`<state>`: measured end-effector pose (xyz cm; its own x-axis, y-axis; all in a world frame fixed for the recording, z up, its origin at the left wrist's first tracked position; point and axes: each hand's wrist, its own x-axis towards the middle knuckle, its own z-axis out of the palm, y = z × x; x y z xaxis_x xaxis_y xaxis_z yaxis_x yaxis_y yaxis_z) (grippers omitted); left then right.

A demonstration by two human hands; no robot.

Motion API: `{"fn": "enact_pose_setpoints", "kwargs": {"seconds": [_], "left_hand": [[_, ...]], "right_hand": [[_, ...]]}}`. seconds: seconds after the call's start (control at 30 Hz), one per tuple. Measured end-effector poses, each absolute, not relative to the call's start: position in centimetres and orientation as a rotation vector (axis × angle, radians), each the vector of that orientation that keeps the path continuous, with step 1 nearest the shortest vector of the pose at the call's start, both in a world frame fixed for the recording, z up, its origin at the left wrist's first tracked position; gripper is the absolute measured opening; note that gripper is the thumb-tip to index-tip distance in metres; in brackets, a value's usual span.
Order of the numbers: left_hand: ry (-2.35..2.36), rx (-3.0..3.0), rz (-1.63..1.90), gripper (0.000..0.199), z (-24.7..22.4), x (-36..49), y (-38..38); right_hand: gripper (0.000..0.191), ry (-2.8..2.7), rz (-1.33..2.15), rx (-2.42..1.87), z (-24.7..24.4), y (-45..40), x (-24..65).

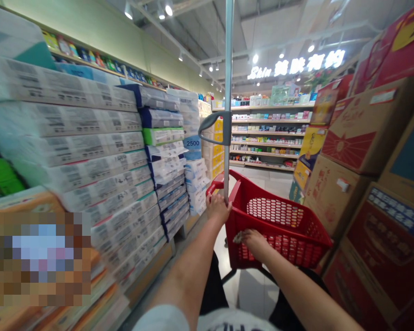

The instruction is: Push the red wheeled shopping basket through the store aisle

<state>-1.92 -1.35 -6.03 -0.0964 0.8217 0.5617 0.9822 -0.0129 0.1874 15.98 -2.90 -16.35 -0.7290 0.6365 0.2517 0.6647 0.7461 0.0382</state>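
A red plastic shopping cart (pixel 279 216) with a perforated basket stands in front of me, turned so its side faces me. A tall metal pole (pixel 228 59) with a grey loop grip (pixel 214 128) rises from its left end. My left hand (pixel 218 210) is closed around the red handle corner, right at the foot of the pole. Lower and to the right, my right hand (pixel 254 242) presses a small crumpled greyish cloth (pixel 240 237) against the outer side of the basket. Its fingers are bunched on the cloth. The basket floor is mostly hidden by the near wall.
Tall stacks of wrapped paper packs (pixel 100 124) line my left. Printed cardboard cartons (pixel 352 128) are piled close on the right, near the basket's end. Shelves of small goods (pixel 269 133) stand at the back. A blurred-out orange pack (pixel 37 257) lies at the lower left.
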Motion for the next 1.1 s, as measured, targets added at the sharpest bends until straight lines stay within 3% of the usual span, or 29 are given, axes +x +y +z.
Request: {"fn": "enact_pose_setpoints", "kwargs": {"seconds": [0.4,0.57,0.73,1.1], "left_hand": [[-1.934,-1.878,-0.799,0.035,-6.2,-1.9,-1.4],[-1.951,-1.880,-0.805,0.034,-6.2,-1.9,-1.3],[-1.977,-1.890,-0.799,0.033,-6.1,-1.8,-1.2],[-1.946,-1.894,-0.805,0.036,-6.1,-1.9,-1.2]], "right_hand": [[0.029,-2.706,-0.162,-1.111,-16.5,-3.4,16.3],[0.040,-2.563,-0.226,-1.037,-16.2,-3.4,16.6],[0.034,-2.657,-0.074,-1.178,-17.3,-3.6,16.8],[0.039,-2.646,-0.090,-1.228,-16.6,-4.1,16.1]]}}
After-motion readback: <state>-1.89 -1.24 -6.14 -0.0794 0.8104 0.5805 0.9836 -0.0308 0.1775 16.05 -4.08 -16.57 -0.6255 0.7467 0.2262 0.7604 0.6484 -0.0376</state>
